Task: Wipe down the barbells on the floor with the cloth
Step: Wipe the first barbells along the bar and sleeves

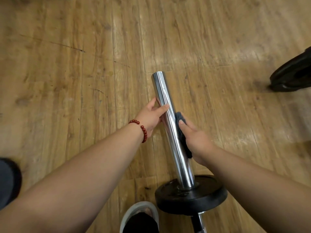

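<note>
Head view: the left grip is curling round the slick, surely heavy barbell mid-sleeve, over the floor, while the right grip is pinching the soft cloth against it.

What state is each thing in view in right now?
left hand: holds the barbell sleeve.
right hand: presses the cloth against the sleeve.
cloth: bunched, on the sleeve's right side.
barbell sleeve: shiny, held mid-length.
weight plate: loaded at the sleeve's base.
</note>
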{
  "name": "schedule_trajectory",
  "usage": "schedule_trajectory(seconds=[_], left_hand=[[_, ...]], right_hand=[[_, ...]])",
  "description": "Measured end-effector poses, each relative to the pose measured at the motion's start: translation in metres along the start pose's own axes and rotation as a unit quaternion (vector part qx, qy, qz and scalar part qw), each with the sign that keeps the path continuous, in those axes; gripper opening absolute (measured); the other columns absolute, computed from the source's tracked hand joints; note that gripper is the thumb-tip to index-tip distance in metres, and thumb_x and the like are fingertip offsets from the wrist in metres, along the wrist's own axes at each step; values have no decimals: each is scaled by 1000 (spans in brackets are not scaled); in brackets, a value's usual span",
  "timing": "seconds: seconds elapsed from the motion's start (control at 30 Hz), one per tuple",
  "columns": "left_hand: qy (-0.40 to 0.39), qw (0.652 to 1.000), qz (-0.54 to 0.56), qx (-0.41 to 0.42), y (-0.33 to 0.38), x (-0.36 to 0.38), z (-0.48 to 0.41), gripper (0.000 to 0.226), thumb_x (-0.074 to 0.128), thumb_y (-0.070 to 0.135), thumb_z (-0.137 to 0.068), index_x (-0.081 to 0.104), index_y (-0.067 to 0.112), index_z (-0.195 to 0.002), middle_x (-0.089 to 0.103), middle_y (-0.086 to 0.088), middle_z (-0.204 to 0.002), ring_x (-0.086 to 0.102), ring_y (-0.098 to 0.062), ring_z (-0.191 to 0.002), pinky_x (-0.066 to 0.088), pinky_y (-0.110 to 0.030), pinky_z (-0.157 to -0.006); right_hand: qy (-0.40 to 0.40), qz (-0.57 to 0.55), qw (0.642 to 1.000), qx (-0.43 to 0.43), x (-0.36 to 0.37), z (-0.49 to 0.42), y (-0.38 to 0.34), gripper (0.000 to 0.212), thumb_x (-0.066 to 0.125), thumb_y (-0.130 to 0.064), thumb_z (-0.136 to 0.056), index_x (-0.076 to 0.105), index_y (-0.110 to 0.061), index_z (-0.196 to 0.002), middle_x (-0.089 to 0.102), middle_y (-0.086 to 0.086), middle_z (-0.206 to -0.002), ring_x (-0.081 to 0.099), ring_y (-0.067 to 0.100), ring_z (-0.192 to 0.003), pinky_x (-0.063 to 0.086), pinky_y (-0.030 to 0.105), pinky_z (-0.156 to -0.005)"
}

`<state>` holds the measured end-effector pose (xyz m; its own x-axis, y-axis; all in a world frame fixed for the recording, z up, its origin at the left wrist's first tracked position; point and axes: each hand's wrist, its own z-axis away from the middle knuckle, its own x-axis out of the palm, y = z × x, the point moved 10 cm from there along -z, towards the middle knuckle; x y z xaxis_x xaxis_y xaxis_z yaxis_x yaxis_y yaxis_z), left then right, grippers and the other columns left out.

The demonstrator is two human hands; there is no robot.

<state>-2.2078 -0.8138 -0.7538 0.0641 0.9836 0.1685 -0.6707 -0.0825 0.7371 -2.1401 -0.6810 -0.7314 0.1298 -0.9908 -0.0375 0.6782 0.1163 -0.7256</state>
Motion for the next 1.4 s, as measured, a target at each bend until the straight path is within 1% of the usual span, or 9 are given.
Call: schedule_trajectory(seconds=[0.2, 0.33, 0.57, 0.73, 0.93, 1.03, 1.13, 1.3, 1.4], left_hand=[[5, 1000, -13, 3, 8, 4, 4, 91, 74, 31, -78, 19, 24, -151, 43, -9, -146, 48, -18, -127, 36, -42, -111], [0, 1000, -17, 6, 12, 6, 9, 67, 65, 21, -89, 32, 21, -147, 55, -6, -134, 57, -18, -118, 41, -40, -107], [15, 1000, -11, -17, 11, -1, 15, 75, 67, 20, -87, 25, 20, -150, 49, -8, -140, 53, -19, -122, 40, -41, -108], [76, 997, -7, -34, 8, -4, 24, 49, 67, 28, -88, 52, 20, -134, 68, 5, -101, 62, -14, -104, 43, -36, -104], [98, 993, -15, -70, -5, -5, 51, 65, 64, 32, -90, 32, 30, -146, 50, 9, -130, 51, -8, -114, 37, -23, -95], [96, 991, 4, -96, -12, 1, 69, 60, 59, 27, -94, 30, 32, -147, 49, 8, -134, 51, -9, -116, 38, -21, -91], [94, 989, 10, -113, -7, 1, 83, 43, 54, 22, -97, 41, 38, -134, 58, 17, -108, 56, 0, -90, 45, -13, -73], [69, 987, -36, -143, 5, 0, 92, 42, 51, 26, -98, 43, 22, -140, 54, 6, -108, 48, 0, -75, 37, -13, -58], [78, 984, -45, -151, 3, -3, 92, 45, 52, 29, -98, 43, 22, -141, 59, 1, -116, 56, -8, -87, 42, -17, -66]], right_hand=[[3, -24, 997, 75, -7, -3, 13, 36, 46, -46, -97, 57, -33, -128, 70, 1, -110, 64, 23, -104, 50, 43, -95], [40, -57, 997, 27, 1, -33, -21, 27, 42, -44, -99, 58, -44, -122, 71, -3, -103, 66, 20, -96, 55, 37, -88], [34, -10, 984, 174, -7, 18, 44, 40, 45, -54, -91, 65, -23, -107, 67, 14, -111, 63, 35, -104, 49, 50, -96], [91, -32, 994, 56, 2, -11, -37, 23, 42, -44, -99, 52, -46, -120, 67, -6, -99, 64, 16, -88, 55, 31, -79], [74, 48, 983, 159, 5, 52, 33, 39, 36, -49, -100, 41, -47, -139, 50, -2, -140, 47, 22, -126, 34, 45, -111], [71, 34, 979, 185, 12, 50, 29, 39, 36, -44, -100, 42, -46, -139, 48, -5, -141, 46, 22, -127, 35, 46, -110], [98, 23, 981, 165, 22, 29, -1, 39, 41, -46, -95, 46, -51, -133, 53, -1, -139, 52, 25, -123, 40, 49, -107], [92, 68, 981, 159, 27, 27, -21, 42, 38, -40, -101, 33, -50, -142, 48, 4, -143, 49, 28, -125, 38, 47, -108], [77, 136, 969, 191, 23, 45, -12, 43, 35, -40, -102, 30, -49, -144, 48, 3, -140, 49, 29, -123, 37, 45, -108]])
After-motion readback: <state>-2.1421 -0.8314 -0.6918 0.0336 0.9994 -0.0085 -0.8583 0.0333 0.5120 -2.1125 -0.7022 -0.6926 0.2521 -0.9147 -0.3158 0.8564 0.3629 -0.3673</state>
